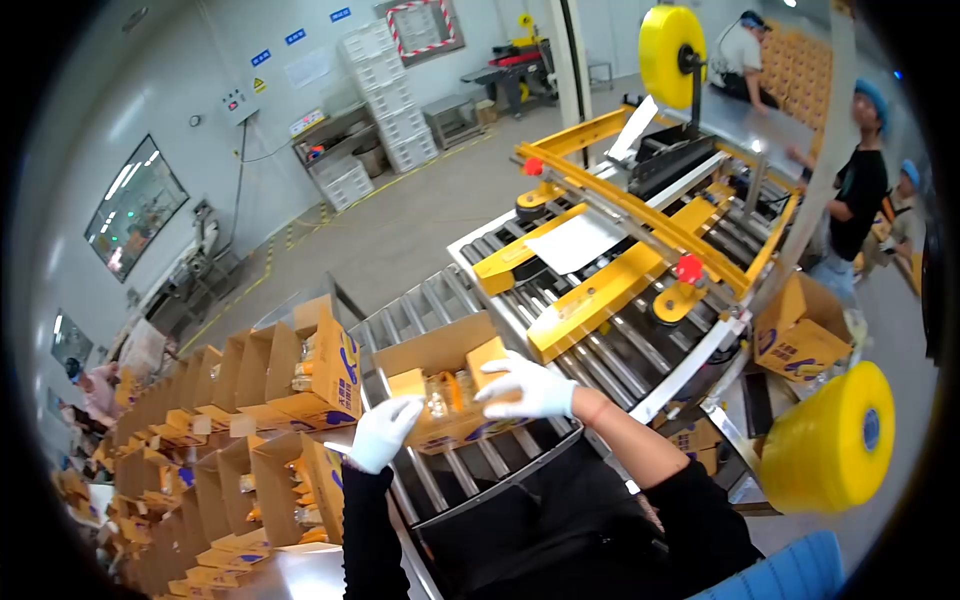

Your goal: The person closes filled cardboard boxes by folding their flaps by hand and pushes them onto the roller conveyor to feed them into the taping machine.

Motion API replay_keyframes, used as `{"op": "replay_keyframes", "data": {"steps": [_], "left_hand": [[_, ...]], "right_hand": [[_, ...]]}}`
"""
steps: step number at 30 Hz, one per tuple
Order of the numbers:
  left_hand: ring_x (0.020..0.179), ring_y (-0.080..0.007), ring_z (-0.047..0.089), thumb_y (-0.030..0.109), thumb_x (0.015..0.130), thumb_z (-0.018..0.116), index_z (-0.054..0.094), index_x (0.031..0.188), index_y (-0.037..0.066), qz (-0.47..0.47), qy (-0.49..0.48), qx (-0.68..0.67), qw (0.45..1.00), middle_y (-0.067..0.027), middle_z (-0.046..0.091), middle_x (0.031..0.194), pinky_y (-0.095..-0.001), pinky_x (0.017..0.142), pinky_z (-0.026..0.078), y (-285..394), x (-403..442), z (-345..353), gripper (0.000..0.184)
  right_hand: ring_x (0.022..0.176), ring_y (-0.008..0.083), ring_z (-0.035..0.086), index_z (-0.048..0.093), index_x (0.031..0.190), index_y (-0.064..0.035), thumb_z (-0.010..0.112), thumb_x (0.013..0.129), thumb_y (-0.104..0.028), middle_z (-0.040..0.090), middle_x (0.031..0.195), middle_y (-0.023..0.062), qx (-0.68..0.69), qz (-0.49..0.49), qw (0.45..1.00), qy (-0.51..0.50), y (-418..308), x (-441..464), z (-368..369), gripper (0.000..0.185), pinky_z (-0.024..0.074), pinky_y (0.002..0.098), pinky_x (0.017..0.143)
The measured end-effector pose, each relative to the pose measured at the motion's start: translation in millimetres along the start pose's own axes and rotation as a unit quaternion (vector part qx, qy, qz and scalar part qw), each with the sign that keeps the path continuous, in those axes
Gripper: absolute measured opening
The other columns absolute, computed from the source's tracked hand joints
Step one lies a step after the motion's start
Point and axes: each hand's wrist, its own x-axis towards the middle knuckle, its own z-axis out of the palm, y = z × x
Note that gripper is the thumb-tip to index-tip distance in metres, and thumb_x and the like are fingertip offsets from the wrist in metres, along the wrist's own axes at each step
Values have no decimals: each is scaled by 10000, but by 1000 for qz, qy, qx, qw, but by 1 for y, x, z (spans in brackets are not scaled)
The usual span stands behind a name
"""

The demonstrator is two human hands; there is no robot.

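An open cardboard carton rests on the roller conveyor in front of me, its flaps raised. Inside it are clear-wrapped packs with orange parts; their kind is too small to make out. My left hand, in a white glove, has its fingers closed at the carton's near left corner. A thin white stick-like piece juts out beside that hand; whether it is held is unclear. My right hand, also gloved in white, grips the carton's right side by the flap, fingers partly bent over it.
A yellow carton-sealing machine with a tape roll stands ahead right on the rollers. Rows of open filled cartons fill the left. A large yellow tape roll is at right. Co-workers stand beyond.
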Motion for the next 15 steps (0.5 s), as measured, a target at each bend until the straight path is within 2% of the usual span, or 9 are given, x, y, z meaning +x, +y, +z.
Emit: {"op": "replay_keyframes", "data": {"steps": [1, 3, 4, 5, 7, 8, 11, 13, 15], "left_hand": [[1020, -316, 651, 316, 970, 639, 734, 1005, 49, 94, 9, -4, 995, -147, 717, 1025, -378, 921, 492, -22, 18, 8, 286], [909, -333, 609, 297, 917, 712, 691, 888, 51, 92, 148, 100, 980, -128, 672, 896, -430, 832, 479, -44, 44, 21, 249], [874, -344, 570, 296, 831, 798, 646, 858, 64, 132, 296, 167, 931, -125, 630, 867, -461, 801, 458, -47, 47, 34, 278], [877, -347, 561, 279, 757, 850, 631, 875, 76, 139, 318, 236, 908, -121, 623, 888, -468, 800, 449, -53, 48, 39, 321], [1012, -380, 553, 298, 719, 882, 586, 1069, 25, 83, 332, 215, 915, -176, 589, 1041, -481, 920, 447, -60, 48, 49, 534], [1087, -393, 546, 300, 703, 897, 550, 1177, -4, 37, 385, 196, 901, -206, 561, 1117, -478, 987, 444, -66, 37, 50, 661], [1313, -305, 478, 193, 857, 812, 440, 1381, -52, -98, 338, -182, 918, -202, 499, 1402, -408, 1144, 363, -82, 25, 56, 688], [1221, -263, 535, 213, 929, 754, 437, 1376, -64, -106, 371, -178, 905, -173, 550, 1304, -393, 1071, 433, -114, 21, 63, 615], [1199, -260, 552, 179, 922, 755, 438, 1365, -69, -100, 362, -248, 893, -179, 556, 1298, -399, 1063, 444, -106, 25, 61, 598]], "right_hand": [[1282, 365, 542, 762, 1101, -92, 738, 886, -446, 677, 1192, 196, 76, 92, 993, 5, -9, 7, -2, 416, 415, 400, 1110], [1260, 372, 559, 728, 1167, -84, 702, 911, -460, 690, 1167, 187, 112, 193, 975, 9, -21, 25, -5, 455, 437, 386, 1088], [1284, 342, 550, 680, 1257, -104, 737, 877, -431, 670, 1249, 154, 15, 98, 995, 7, -2, 36, 3, 504, 427, 407, 1102], [1267, 348, 562, 622, 1336, -83, 778, 824, -389, 611, 1349, 178, -206, -57, 975, 57, -5, 44, 5, 617, 390, 435, 1139], [1412, 387, 390, 492, 1446, -71, 866, 702, -362, 460, 1479, 199, -274, -62, 959, 27, -20, 56, -7, 883, 279, 513, 1208], [1468, 408, 304, 425, 1497, -68, 901, 654, -354, 366, 1547, 206, -344, -117, 930, 50, -46, 70, -9, 1010, 242, 546, 1221], [1377, 382, 408, 455, 1430, 20, 850, 693, -456, 488, 1422, 188, -383, -13, 922, -62, -98, 82, -12, 963, 257, 511, 1219], [1297, 365, 478, 512, 1370, 11, 879, 662, -429, 540, 1317, 193, -368, -124, 920, 48, -68, 56, 19, 911, 271, 488, 1209], [1249, 369, 505, 534, 1331, -14, 883, 650, -412, 556, 1267, 170, -369, -144, 918, 2, -50, 35, 25, 863, 306, 488, 1184]]}}
